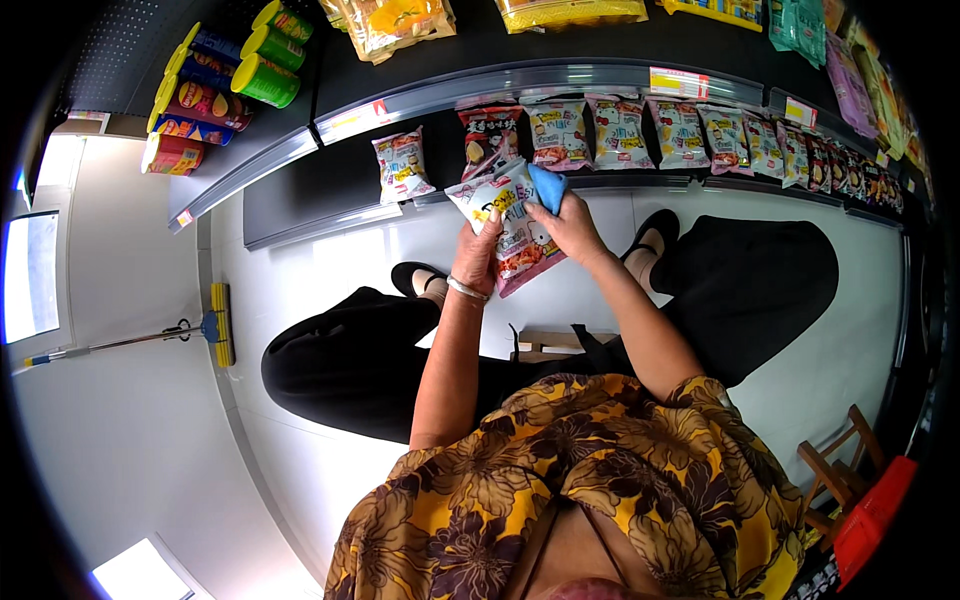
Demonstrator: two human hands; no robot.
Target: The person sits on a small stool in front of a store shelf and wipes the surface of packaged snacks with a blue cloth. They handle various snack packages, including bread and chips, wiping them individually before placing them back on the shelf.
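A white-and-pink snack bag [517, 240] with cartoon print is held up in front of the bottom shelf. My left hand [478, 255], with a bracelet at the wrist, grips its left side, thumb on the front. In my right hand [574, 225] is a folded blue cloth [549, 189], pressed against the bag's upper right corner. Just behind, a red-and-black snack bag [489, 139] stands on the shelf, its lower part hidden by the held bag. Another white snack bag [402, 166] stands to the left of it.
Along the bottom shelf edge [652, 182] more snack bags [621, 133] stand in a row to the right. Canisters [199, 101] sit on the upper left shelf. A sponge mop [219, 326] leans at the left wall. A wooden stool [836, 469] and a red object [874, 517] are at lower right.
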